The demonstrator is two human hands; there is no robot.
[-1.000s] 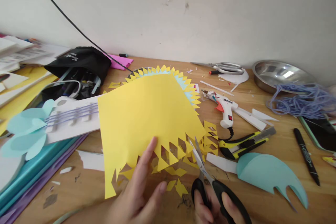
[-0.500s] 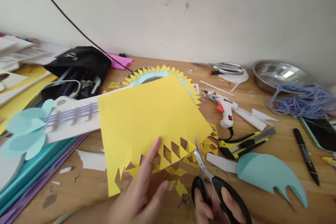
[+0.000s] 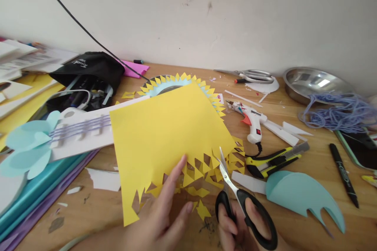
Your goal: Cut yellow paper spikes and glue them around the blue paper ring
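Left hand: it's slid rightward since a second ago, and the sheet's near-left corner has swung right too; index finger on the paper, thumb spread clear, and I can't tell if hidden fingers pinch from beneath.
Right hand: curled through the loops of black-handled scissors, blades parted slightly, tips at the paper's near edge.
Yellow paper sheet: right in front of me, over the wooden table, near edge notched nearly end to end.
Notches: I'd call this step snipping, working toward the right corner.
Blades: a next cut, I reckon, calls for steady paper and a stop short of the neighbouring notch.
Yellow scraps: loose below that edge.
Light-blue ring: yellow-toothed, beyond the sheet, partly covered.
Hot glue gun: off right, utility knife nearby.
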